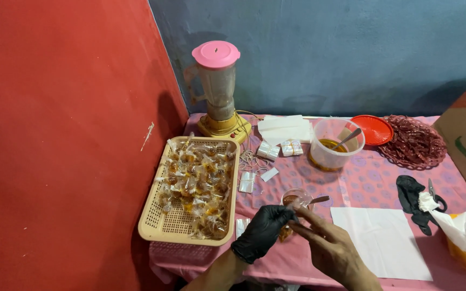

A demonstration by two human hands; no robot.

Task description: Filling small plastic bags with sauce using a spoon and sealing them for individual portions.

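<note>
both hands pinch a small clear plastic packet (293,205), gloved left hand (262,230) and bare right hand (327,245), above a small glass cup (296,197) so drips fall in; the basket (148,223) of filled packets sits left on the surface (362,183).

Left hand (261,229) sheathed in matt black rubbery glove, clear glossy plastic pouch (296,203) pinched, beige plastic lattice tray (163,223), translucent plastic tub (336,143) with metal spoon (349,136), patterned pink cloth (370,180), matt white paper sheet (381,240), rough painted walls (60,134).
</note>
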